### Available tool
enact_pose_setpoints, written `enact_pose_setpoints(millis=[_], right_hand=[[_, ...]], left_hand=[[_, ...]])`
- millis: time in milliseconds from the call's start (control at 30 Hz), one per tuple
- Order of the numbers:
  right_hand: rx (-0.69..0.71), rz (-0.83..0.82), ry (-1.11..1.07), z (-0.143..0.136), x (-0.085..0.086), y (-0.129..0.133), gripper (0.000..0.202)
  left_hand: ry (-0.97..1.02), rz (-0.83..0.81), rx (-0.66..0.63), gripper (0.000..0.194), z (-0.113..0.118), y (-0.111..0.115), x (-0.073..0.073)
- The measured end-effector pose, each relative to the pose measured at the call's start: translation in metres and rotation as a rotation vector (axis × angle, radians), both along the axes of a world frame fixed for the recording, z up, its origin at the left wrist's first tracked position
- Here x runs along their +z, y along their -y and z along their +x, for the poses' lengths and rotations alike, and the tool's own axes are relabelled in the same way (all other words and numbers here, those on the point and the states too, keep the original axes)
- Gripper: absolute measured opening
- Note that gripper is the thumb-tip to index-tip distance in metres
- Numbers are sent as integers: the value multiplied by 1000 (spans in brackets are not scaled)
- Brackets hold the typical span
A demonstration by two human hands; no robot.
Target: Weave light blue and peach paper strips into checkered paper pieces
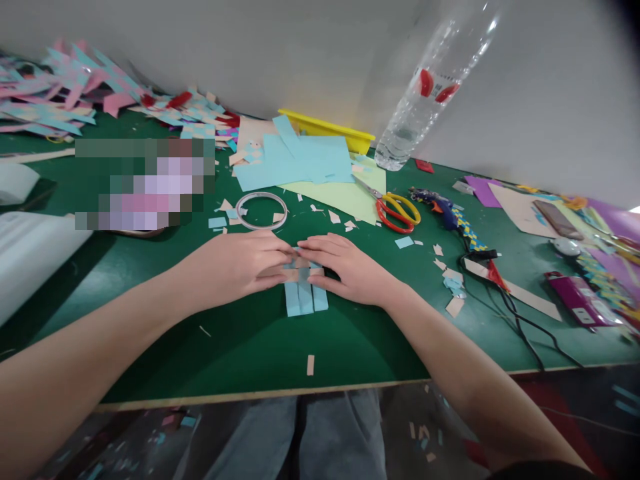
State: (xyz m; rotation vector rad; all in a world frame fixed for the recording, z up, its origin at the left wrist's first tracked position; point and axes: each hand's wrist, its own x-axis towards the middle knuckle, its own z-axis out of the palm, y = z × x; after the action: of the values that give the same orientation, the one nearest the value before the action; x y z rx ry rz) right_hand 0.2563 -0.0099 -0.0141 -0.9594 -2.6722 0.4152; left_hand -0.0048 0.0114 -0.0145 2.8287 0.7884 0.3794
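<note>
A small weave of blue and pale peach paper strips lies on the green table in front of me. Its blue ends point towards me. My left hand grips its left side, fingers closed together. From the right, my right hand holds the other side, thumb below and fingers above. The fingertips of both hands almost meet over the top of the weave, hiding part of it. Just beyond my left hand lies a roll of clear tape. A single peach paper strip rests nearer the table edge.
Scissors with red and yellow handles lie right of centre. Blue paper sheets sit at the back beside a yellow tray. A plastic bottle stands by the wall. Paper scraps, a black cable and a purple box are rightward.
</note>
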Motion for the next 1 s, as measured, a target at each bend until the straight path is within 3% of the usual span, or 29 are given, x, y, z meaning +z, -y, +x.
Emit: enact_pose_setpoints(millis=[400, 500, 1000], right_hand=[[-15, -22, -64, 14, 3, -6, 47], [-21, 2, -91, 15, 3, -6, 49], [-8, 20, -112, 18, 4, -8, 40]], left_hand=[[-1, 142, -4, 50, 8, 5, 0], [-12, 137, 15, 56, 8, 5, -2], [2, 73, 3, 49, 9, 4, -5]])
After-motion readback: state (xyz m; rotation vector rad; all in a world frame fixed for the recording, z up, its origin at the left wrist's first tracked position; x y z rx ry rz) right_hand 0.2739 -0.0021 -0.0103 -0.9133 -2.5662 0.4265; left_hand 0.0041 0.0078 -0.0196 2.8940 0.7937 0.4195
